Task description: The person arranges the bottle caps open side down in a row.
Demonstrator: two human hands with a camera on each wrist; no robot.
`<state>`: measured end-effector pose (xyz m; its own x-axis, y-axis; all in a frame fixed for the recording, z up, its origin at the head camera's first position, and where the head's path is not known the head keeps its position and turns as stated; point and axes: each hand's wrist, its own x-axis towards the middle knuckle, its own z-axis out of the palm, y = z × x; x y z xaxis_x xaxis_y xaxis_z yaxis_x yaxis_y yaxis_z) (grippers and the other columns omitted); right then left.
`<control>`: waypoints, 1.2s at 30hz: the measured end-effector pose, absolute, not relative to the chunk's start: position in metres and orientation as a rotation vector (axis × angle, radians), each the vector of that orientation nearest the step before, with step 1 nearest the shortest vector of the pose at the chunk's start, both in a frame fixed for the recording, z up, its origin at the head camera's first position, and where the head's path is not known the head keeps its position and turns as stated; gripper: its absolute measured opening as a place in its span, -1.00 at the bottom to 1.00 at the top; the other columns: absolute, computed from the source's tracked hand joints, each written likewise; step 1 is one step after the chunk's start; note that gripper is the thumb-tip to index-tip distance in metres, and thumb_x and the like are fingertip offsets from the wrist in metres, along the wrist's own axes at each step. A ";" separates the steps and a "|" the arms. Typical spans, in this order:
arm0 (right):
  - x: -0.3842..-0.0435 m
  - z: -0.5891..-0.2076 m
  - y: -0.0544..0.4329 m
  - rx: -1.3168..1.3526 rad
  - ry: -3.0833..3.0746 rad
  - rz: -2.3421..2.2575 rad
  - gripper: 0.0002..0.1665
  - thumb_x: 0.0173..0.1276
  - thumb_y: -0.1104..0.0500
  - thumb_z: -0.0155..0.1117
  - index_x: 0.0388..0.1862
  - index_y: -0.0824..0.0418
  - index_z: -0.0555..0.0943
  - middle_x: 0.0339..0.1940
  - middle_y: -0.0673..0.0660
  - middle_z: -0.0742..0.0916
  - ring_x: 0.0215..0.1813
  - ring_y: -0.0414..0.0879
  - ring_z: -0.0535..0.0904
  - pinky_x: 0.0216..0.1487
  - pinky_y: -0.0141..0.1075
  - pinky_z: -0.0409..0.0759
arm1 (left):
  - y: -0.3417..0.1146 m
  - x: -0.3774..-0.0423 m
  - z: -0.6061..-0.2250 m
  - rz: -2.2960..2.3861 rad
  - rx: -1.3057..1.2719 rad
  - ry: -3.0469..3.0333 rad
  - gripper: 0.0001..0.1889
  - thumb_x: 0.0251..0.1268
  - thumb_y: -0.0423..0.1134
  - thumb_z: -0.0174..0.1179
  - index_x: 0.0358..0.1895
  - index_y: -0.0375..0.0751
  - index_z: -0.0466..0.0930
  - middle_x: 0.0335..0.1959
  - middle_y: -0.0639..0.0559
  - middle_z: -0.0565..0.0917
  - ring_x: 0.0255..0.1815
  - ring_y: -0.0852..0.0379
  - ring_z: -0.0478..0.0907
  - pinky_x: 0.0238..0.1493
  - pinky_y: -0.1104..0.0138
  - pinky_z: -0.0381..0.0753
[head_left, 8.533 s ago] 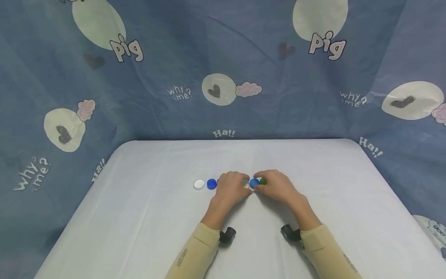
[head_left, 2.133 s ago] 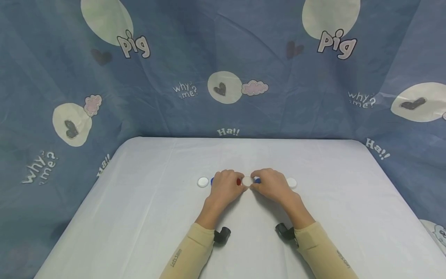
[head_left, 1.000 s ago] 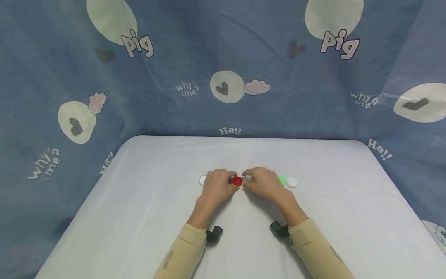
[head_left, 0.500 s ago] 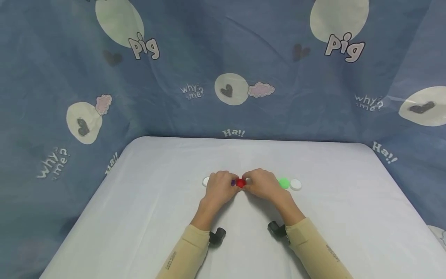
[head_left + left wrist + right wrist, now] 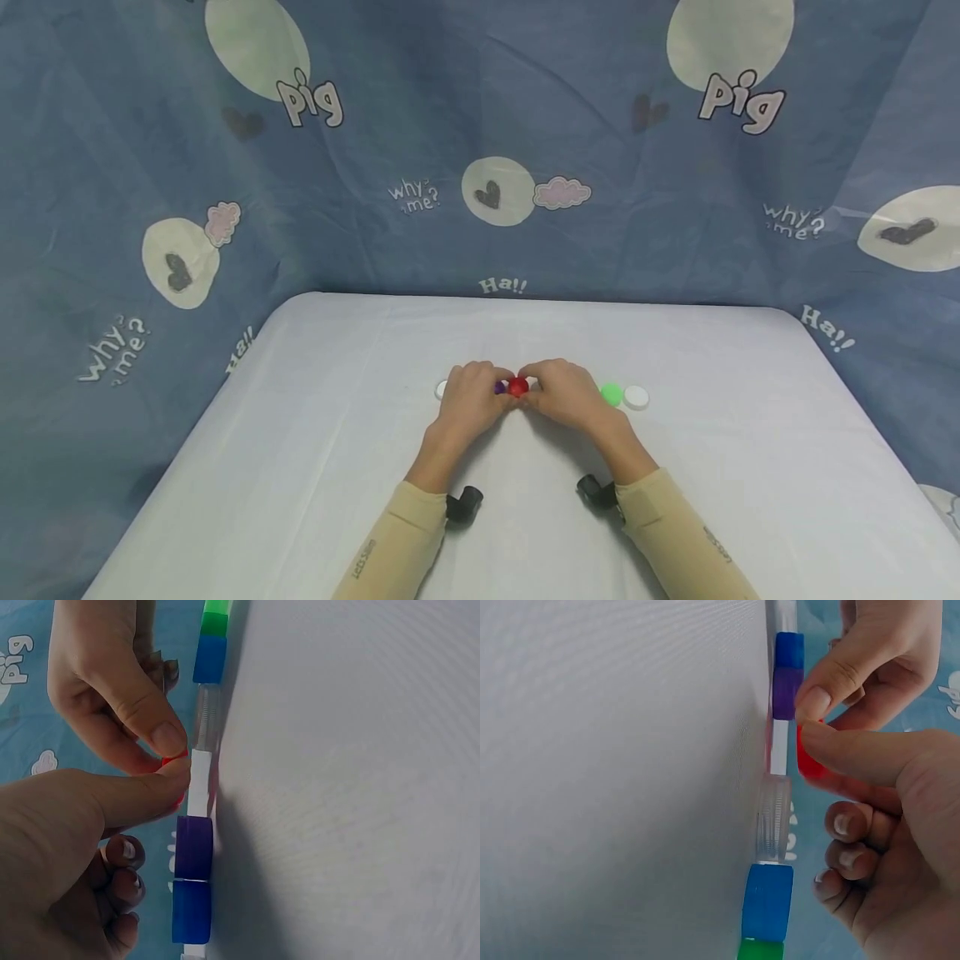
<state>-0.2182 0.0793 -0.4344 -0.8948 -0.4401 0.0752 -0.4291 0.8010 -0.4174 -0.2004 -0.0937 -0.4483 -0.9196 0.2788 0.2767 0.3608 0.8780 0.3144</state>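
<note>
My left hand (image 5: 474, 398) and right hand (image 5: 566, 393) meet over the middle of a row of bottle caps. Between them they pinch a red bottle cap (image 5: 518, 386), thumbs at the near side and forefingers at the far side. In the right wrist view the red cap (image 5: 810, 754) is raised off the table, above a white cap (image 5: 779, 750) in the row; the thumbs cover part of it. A purple cap (image 5: 194, 847) and a blue cap (image 5: 191, 911) stand on the left hand's side. On the right hand's side is a clear ridged cap (image 5: 774, 817).
Past the clear cap come another blue cap (image 5: 768, 902) and a green cap (image 5: 761, 950). A light green cap (image 5: 612, 394) and a white cap (image 5: 637, 397) lie at the right end, another white cap (image 5: 440, 389) at the left. A patterned blue cloth (image 5: 480, 250) hangs behind the white table (image 5: 360, 350).
Since the earliest frame, both hands have shifted left along the row, from a blue cap past a whitish one to the red one. In the last half second they have lifted the red cap slightly.
</note>
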 end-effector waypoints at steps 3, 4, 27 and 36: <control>-0.218 -0.434 0.080 -0.715 2.942 -0.694 -0.66 0.21 0.09 0.42 -0.01 0.09 0.73 -0.39 -0.06 0.73 -0.43 -0.18 0.46 -0.36 -0.29 0.42 | -0.095 -0.200 -0.448 -0.544 -0.484 -2.839 -0.67 0.04 0.01 0.50 -0.11 0.03 0.80 -0.36 0.06 0.75 -0.32 0.08 0.57 -0.21 0.21 0.41; -0.218 -0.433 0.080 -0.708 2.933 -0.707 -0.67 0.21 0.09 0.41 -0.03 0.10 0.74 -0.42 -0.06 0.72 -0.45 -0.18 0.45 -0.39 -0.30 0.41 | -0.095 -0.200 -0.448 -0.546 -0.481 -2.844 -0.67 0.04 0.01 0.50 -0.11 0.03 0.80 -0.36 0.06 0.75 -0.32 0.08 0.57 -0.21 0.22 0.41; -0.226 -0.436 0.089 -0.660 2.838 -0.864 -0.71 0.31 -0.11 0.30 -0.20 0.03 0.77 -0.49 -0.04 0.71 -0.50 -0.18 0.47 -0.43 -0.31 0.42 | -0.097 -0.200 -0.447 -0.494 -0.500 -2.777 -0.77 0.10 -0.02 0.45 -0.16 0.10 0.83 -0.41 0.06 0.73 -0.37 0.11 0.54 -0.26 0.25 0.38; -0.224 -0.432 0.090 -0.631 2.891 -0.889 -0.75 0.27 0.09 0.35 -0.09 0.06 0.78 -0.70 -0.06 0.51 -0.61 -0.20 0.34 -0.55 -0.34 0.30 | -0.096 -0.202 -0.448 -0.564 -0.482 -2.786 -0.77 0.10 -0.01 0.47 -0.20 0.03 0.84 -0.44 0.07 0.73 -0.41 0.14 0.50 -0.30 0.30 0.35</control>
<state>-0.2240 0.0899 -0.4324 -0.9154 -0.3966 0.0691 -0.3669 0.7513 -0.5486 -0.2019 -0.0964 -0.4476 -0.9118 0.2680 0.3112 0.3678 0.8698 0.3287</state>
